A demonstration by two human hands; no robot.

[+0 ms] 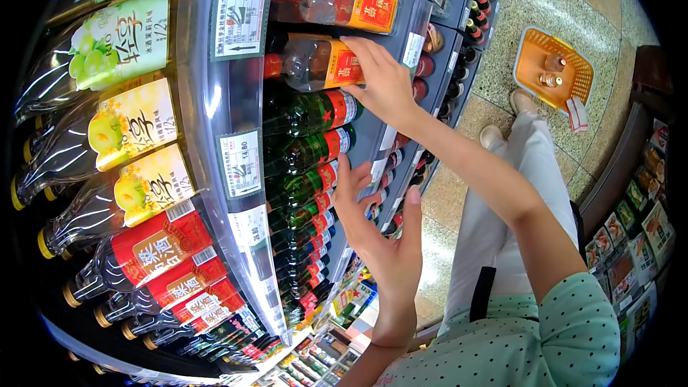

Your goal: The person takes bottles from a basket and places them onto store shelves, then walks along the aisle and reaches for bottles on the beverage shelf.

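A clear glass liquor bottle (308, 64) with a red cap and orange label stands on the shelf, sideways in this tilted view. My right hand (383, 82) grips it near its base, fingers along one side and thumb on the other. A matching liquor bottle (337, 1) is beside it. My left hand (376, 233) holds nothing; its thumb and fingers are spread, close in front of a row of green glass bottles (304, 145) with red-star labels.
The shelf above carries bottles with yellow-flower labels (140, 125) and red-labelled bottles (161, 244) behind a price-tag strip (240, 165). An orange shopping basket (527, 64) with small bottles inside rests on the floor by my feet. Packaged goods (638, 244) line a rack opposite.
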